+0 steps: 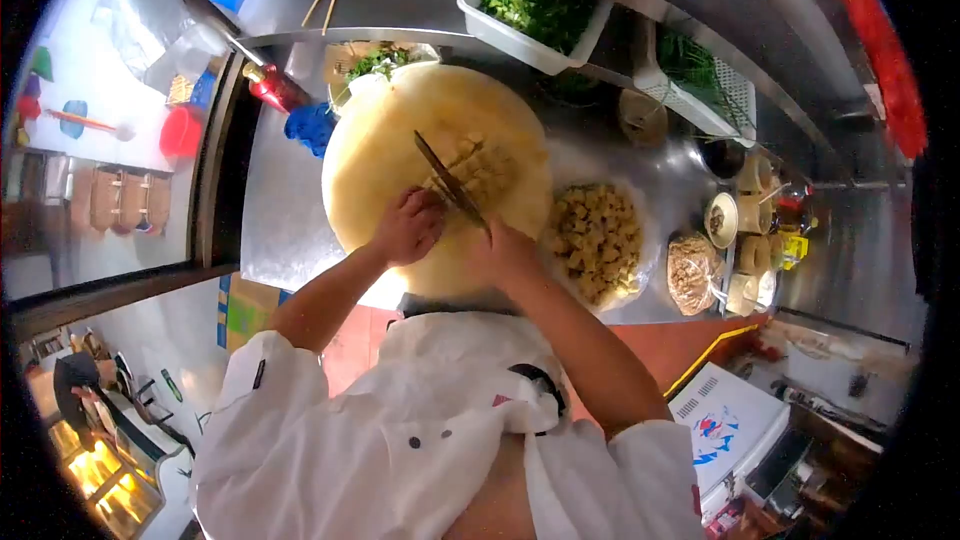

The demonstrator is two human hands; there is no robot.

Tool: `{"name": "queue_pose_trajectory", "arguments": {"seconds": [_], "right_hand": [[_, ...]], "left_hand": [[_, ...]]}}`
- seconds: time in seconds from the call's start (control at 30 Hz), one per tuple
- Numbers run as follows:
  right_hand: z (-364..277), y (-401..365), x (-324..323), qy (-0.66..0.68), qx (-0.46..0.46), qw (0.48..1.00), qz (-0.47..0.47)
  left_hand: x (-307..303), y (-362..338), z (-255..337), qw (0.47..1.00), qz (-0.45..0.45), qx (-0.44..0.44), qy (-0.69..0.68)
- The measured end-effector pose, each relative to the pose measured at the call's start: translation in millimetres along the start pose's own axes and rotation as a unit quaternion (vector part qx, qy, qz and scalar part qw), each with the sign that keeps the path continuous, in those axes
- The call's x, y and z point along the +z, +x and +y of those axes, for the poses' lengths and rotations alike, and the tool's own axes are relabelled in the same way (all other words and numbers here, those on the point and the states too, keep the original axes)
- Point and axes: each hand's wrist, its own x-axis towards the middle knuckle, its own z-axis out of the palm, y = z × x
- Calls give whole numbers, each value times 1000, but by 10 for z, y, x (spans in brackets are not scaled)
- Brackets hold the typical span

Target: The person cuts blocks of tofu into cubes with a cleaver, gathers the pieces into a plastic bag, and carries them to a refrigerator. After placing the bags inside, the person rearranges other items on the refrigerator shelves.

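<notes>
My right hand is wrapped round the handle of a kitchen knife, seen nearly edge-on, its blade pointing up and left across a thick round chopping board. Close to the left of the blade, my left hand rests on the board with its fingers curled in; whatever lies under them is hidden. Pale cut chunks of food lie on the board just right of the blade. To the right of the board sits a heap of similar pale cubes in what looks like a clear bag or wide bowl.
A white tub of chopped greens and a white basket of green stalks stand at the back. A bag of light brown food and seasoning containers are at right. A red bottle and blue cloth-like item are left.
</notes>
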Motion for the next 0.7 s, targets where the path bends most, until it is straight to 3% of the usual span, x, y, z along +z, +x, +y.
{"name": "queue_pose_trajectory", "arguments": {"seconds": [0.07, 0.13, 0.2, 0.4, 0.47, 0.57, 0.7], "right_hand": [[3, -255, -107, -25, -65, 998, -8], [-92, -408, -199, -53, -53, 996, -39], [-210, -484, -245, -83, 38, 991, -98], [-131, -453, -8, -113, -22, 990, -80], [-176, -468, -50, -115, -14, 990, -81], [-212, -490, -127, -117, 8, 988, -101], [-203, -471, -108, -99, 53, 985, -133]], "left_hand": [[-91, -42, 79, 1000, 15, -2, 25], [-42, -84, 61, 999, 35, -24, -8], [-13, -92, 57, 998, 46, -32, -27], [137, -181, -22, 998, 19, -42, -51], [4, -103, 106, 993, 30, -91, -74], [-125, 6, 183, 991, 81, -61, -90], [-65, -43, 112, 995, 59, -53, -63]]}}
